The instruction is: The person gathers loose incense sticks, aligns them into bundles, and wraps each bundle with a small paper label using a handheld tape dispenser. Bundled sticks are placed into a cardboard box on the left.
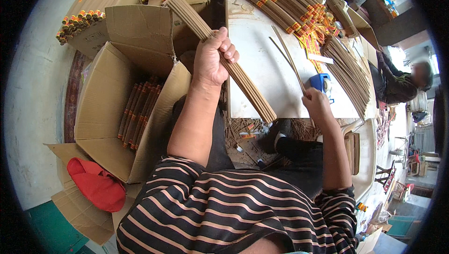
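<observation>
Left hand (214, 61) wraps round a stick bundle (249, 90) whose long axis slants from upper left to lower right; the right hand (316, 104), fisted round at least 2 thin sticks (293, 65) leaning up-left, is nearer the loose stick pile (347, 76) on the white table (248, 31).

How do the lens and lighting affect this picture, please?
Head view: black corners, and straight edges bend near the rim; head view: soft shadows across the white table; head view: the bundle of sticks in the left hand looks fairly sharp.
</observation>
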`<state>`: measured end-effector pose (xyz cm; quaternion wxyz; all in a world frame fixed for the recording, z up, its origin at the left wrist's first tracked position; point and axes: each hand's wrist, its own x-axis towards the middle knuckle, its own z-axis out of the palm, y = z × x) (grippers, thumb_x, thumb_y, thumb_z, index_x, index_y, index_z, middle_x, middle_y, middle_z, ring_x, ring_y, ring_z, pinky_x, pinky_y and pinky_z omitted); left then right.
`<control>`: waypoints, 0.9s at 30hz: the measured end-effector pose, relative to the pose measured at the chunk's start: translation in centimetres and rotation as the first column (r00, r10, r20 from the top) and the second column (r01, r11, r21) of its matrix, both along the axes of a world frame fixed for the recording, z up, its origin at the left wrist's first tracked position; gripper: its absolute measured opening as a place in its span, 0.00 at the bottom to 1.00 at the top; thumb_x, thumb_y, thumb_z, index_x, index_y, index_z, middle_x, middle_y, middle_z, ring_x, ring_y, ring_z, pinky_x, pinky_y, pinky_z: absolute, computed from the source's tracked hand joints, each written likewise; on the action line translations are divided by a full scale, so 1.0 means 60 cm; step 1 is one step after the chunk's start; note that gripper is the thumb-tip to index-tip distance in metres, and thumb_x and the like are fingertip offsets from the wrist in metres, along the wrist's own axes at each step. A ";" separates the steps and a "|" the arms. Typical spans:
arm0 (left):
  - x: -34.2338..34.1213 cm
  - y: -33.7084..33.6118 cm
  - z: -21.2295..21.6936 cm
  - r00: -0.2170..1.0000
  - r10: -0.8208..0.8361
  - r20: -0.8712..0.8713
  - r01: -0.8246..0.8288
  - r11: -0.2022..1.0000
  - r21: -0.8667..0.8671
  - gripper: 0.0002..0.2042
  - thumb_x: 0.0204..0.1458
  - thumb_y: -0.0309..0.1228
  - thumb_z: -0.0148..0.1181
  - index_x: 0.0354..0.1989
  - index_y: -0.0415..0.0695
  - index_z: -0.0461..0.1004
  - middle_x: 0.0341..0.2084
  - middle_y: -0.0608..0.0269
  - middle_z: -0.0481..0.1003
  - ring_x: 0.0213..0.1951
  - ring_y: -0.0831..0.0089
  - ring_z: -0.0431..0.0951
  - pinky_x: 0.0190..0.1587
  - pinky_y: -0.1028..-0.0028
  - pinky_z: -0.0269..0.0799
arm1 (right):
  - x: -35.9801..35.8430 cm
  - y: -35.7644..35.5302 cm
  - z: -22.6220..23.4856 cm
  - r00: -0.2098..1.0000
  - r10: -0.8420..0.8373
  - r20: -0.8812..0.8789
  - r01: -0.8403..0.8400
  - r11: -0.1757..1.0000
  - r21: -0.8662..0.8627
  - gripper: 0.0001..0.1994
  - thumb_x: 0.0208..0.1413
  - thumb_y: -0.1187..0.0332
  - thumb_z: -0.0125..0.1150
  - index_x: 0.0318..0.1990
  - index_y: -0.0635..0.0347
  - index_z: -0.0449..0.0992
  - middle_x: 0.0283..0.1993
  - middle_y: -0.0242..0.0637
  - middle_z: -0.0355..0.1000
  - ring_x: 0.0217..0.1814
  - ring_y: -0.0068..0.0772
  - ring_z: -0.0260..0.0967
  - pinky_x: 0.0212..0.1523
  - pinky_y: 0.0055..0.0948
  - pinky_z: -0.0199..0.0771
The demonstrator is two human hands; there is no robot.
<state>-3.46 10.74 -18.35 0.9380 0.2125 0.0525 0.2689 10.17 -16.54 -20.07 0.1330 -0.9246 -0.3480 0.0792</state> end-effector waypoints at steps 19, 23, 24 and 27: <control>0.003 -0.039 0.046 0.994 0.106 -0.038 -0.094 0.967 0.238 0.16 0.49 0.39 0.61 0.14 0.50 0.63 0.09 0.72 0.64 0.13 0.80 0.66 0.17 0.79 0.64 | -0.178 0.146 0.034 0.941 0.160 -0.299 -0.076 0.959 0.273 0.11 0.51 0.66 0.59 0.31 0.64 0.65 0.19 0.44 0.69 0.19 0.44 0.69 0.21 0.35 0.69; -0.017 -0.050 0.100 0.983 0.098 0.156 -0.159 0.880 0.448 0.17 0.53 0.38 0.55 0.16 0.48 0.61 0.10 0.71 0.63 0.11 0.78 0.64 0.16 0.78 0.64 | -0.178 0.150 0.029 0.969 0.156 -0.191 -0.060 0.900 0.431 0.12 0.49 0.65 0.62 0.30 0.64 0.66 0.20 0.48 0.68 0.22 0.50 0.68 0.24 0.35 0.68; -0.023 -0.055 0.115 0.962 0.069 0.263 -0.191 0.859 0.474 0.13 0.51 0.34 0.58 0.19 0.46 0.63 0.10 0.69 0.64 0.11 0.78 0.65 0.15 0.78 0.64 | -0.174 0.154 0.030 0.968 0.207 -0.140 -0.111 0.858 0.501 0.12 0.49 0.66 0.62 0.31 0.63 0.67 0.22 0.48 0.69 0.24 0.48 0.69 0.26 0.34 0.69; -0.031 -0.072 0.125 0.929 0.070 0.364 -0.281 0.772 0.569 0.13 0.44 0.32 0.66 0.21 0.44 0.65 0.11 0.69 0.67 0.13 0.81 0.68 0.16 0.82 0.64 | -0.152 0.172 0.017 0.934 0.328 -0.142 -0.179 0.773 0.609 0.10 0.48 0.68 0.62 0.31 0.62 0.66 0.28 0.48 0.69 0.30 0.46 0.70 0.30 0.35 0.70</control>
